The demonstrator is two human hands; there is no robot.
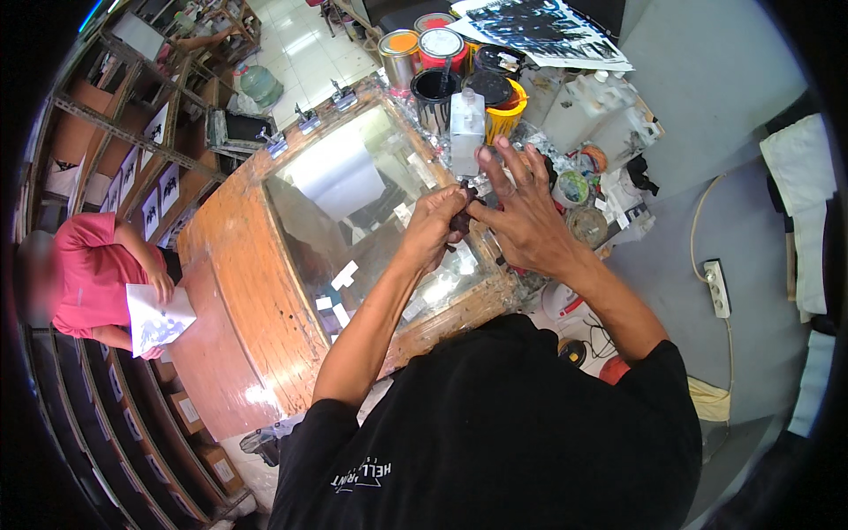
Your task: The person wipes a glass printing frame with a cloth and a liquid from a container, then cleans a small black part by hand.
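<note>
Above the wooden table's glass panel [322,256], my left hand [430,231] is closed around a small, dark, crumpled rag [460,217]. My right hand [534,221] is beside it, fingers stretched and spread. Its thumb side comes up against the rag. Just beyond my hands stands a translucent plastic bottle [467,132]. A dark paint can [435,102] and a yellow tub [507,115] are next to that bottle. On the glass lies a white sheet [339,179], with white tape pieces [344,275] nearer me.
More paint cans [400,57] and an ink-stained sheet [539,34] crowd the far side. Hinge clamps [307,119] line the table's far edge. At left a person in pink [93,274] holds a printed sheet [162,315] near shelves [97,389]. A power strip [717,289] hangs at right.
</note>
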